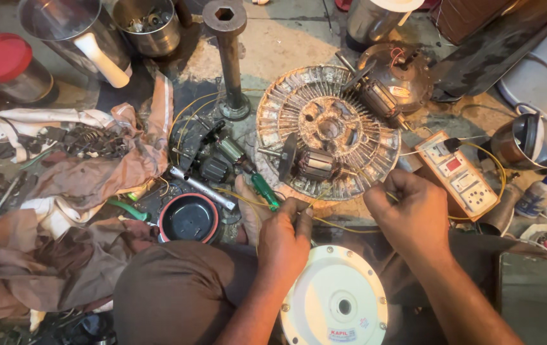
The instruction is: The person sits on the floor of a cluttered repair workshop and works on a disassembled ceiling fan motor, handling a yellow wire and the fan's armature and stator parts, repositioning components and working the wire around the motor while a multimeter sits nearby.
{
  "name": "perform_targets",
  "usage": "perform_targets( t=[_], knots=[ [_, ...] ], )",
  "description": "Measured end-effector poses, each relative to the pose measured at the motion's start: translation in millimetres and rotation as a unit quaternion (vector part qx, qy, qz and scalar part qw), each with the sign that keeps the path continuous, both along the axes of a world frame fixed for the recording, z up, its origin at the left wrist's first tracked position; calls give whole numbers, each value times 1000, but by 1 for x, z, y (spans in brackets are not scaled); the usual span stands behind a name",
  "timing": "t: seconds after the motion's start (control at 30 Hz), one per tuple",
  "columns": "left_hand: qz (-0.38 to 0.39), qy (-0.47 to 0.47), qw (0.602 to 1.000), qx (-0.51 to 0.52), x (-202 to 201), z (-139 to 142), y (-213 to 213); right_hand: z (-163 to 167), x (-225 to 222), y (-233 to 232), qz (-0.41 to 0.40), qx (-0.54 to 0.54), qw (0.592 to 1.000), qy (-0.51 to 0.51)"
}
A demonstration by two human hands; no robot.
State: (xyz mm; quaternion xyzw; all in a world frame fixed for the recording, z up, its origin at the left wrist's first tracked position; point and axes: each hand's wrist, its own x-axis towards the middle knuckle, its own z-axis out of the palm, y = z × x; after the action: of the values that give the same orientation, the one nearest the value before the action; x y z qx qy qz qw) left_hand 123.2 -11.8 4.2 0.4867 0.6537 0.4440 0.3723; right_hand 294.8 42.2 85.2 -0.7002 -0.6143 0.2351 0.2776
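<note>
My left hand [284, 239] is closed on a thin yellow wire [340, 228] near its end. My right hand [411, 214] pinches the same wire further right, close to the rim of a round fan stator [328, 128] with copper windings. A small motor armature [305, 165] lies on the stator's near side. A green-handled screwdriver [262, 190] lies just left of my left hand. A white round motor cover [336, 299] rests on my lap between my forearms.
An orange-and-white switch board [457, 174] lies right of the stator. A dark steel post [230, 57] stands behind. A black round cap with a red rim [189, 218], crumpled rags [88, 172], steel jars [149, 24], a glue bottle [540, 191] and a phone [537, 295] surround me.
</note>
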Motion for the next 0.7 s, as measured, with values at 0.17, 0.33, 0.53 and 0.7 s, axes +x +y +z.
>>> perform_targets(
  t=[0.17, 0.33, 0.53, 0.7],
  knots=[
    [3, -31, 999, 25, 1, -1, 0, -4, 1, -5, 2, 43, 999, -8],
    [-1, -10, 1000, 1, 1, 0, 0, -5, 2, -11, 4, 22, 1000, 9],
    [3, -7, 1000, -6, 1, 2, 0, -8, 4, -13, 17, 32, 999, 0],
    [4, -13, 1000, -3, 0, 4, -1, -11, 6, -14, 19, 33, 999, 12]
  ],
)
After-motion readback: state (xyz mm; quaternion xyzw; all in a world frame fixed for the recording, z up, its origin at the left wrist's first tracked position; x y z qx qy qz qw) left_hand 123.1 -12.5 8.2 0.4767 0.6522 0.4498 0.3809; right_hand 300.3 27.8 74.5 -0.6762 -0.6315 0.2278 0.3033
